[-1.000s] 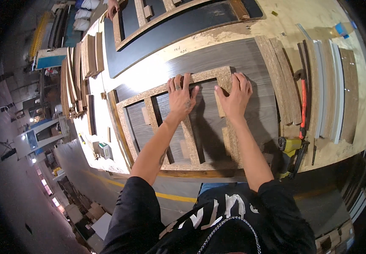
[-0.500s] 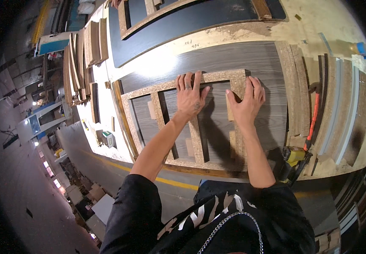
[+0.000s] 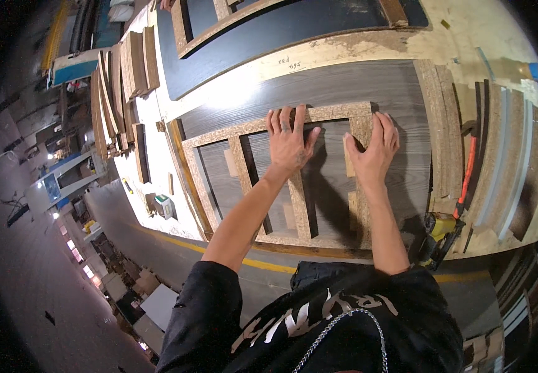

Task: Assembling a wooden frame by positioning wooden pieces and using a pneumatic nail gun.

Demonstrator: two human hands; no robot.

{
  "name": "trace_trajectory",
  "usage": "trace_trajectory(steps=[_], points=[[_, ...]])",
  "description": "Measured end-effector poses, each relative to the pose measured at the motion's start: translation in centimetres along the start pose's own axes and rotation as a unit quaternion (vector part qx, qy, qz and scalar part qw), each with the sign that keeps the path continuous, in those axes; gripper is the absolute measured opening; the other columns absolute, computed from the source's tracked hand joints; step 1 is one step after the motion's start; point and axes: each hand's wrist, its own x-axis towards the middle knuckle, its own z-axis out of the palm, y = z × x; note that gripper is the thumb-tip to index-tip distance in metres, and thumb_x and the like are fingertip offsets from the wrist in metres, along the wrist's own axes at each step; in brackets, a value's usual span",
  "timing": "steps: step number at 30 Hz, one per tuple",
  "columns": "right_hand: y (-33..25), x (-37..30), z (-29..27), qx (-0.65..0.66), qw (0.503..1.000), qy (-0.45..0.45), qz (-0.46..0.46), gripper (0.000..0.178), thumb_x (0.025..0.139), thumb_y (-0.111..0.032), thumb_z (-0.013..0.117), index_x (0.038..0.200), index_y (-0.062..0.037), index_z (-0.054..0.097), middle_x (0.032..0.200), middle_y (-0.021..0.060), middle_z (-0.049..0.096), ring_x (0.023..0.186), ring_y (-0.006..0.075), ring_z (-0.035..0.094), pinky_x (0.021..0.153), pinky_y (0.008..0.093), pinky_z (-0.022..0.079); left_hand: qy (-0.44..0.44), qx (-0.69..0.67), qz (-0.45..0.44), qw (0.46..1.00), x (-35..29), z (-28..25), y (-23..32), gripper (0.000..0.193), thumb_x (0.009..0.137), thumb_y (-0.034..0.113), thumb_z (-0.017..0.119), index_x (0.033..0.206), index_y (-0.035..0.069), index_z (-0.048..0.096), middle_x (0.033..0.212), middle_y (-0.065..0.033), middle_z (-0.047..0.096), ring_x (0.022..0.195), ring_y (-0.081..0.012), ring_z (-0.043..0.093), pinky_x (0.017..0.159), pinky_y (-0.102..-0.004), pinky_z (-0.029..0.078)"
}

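Observation:
A ladder-like particleboard frame (image 3: 238, 160) with crosspieces lies on a grey wood-grain panel (image 3: 337, 81) on the workbench. My left hand (image 3: 290, 148) bends its fingers over the far rail, near a crosspiece, its thumb stretched to the right. At the right end piece, my right hand (image 3: 374, 152) straddles the board, fingers along the outer side and thumb on the inner side. Small light wood blocks (image 3: 230, 163) sit against the inner sides of some crosspieces. Beneath my forearms, parts of the frame are hidden.
A yellow-and-black nail gun (image 3: 440, 233) with an orange hose (image 3: 466, 177) lies at the right, beside stacked particleboard strips (image 3: 440, 124). Beyond is a dark panel (image 3: 231, 62) bearing another frame, with part of another person's hand (image 3: 167, 5). A small box (image 3: 164, 206) and wood strips (image 3: 141, 62) lie left.
The scene has shifted slightly rightward in the picture. Both hands keep about the same places on the frame, which shows no clear movement on the panel.

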Motion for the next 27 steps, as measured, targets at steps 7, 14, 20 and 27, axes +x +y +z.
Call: trace_trajectory(steps=[7,14,20,27], points=[[0.3,-0.6,0.1,0.003,0.999,-0.035,-0.004,0.07,0.079,-0.035,0.074,0.131,0.0025,0.045,0.133,0.0141,0.041,0.133,0.0328,0.034,0.11,0.0504,0.024,0.008,-0.014,0.001,1.0,-0.6,0.0,-0.3,0.055,0.093,0.03,0.057,0.139,0.006,0.039,0.127,-0.0195,0.04,0.124,-0.0398,0.035,0.111,-0.0567,0.022],[0.2,-0.7,-1.4,-0.001,0.996,-0.085,-0.042,0.082,0.079,-0.041,0.073,0.138,0.0034,0.039,0.141,0.0168,0.037,0.136,0.0349,0.03,0.112,0.0535,0.022,0.037,-0.002,-0.087,0.996,-2.4,-0.7,0.8,0.07,0.093,0.029,0.057,0.148,0.0,0.024,0.147,-0.0261,0.029,0.136,-0.0432,0.027,0.112,-0.0628,0.012],[1.1,-0.1,0.1,-0.011,0.996,-0.075,-0.046,0.082,0.078,-0.04,0.074,0.138,0.0034,0.038,0.143,0.0181,0.036,0.137,0.0364,0.03,0.113,0.0528,0.022,0.012,-0.028,-0.204,0.978,-9.7,0.9,3.7,0.075,0.093,0.028,0.057,0.149,-0.003,0.017,0.153,-0.0304,0.015,0.143,-0.0455,0.014,0.11,-0.0659,0.006],[0.8,-1.4,-1.4,-0.011,0.997,-0.074,-0.03,0.081,0.078,-0.038,0.076,0.138,0.0008,0.04,0.142,0.0139,0.036,0.136,0.0326,0.031,0.111,0.049,0.024,0.057,-0.05,-0.109,0.991,-4.5,-2.6,5.7,0.06,0.097,0.026,0.053,0.146,0.004,0.028,0.152,-0.0214,0.025,0.141,-0.0399,0.025,0.111,-0.0634,0.014]])
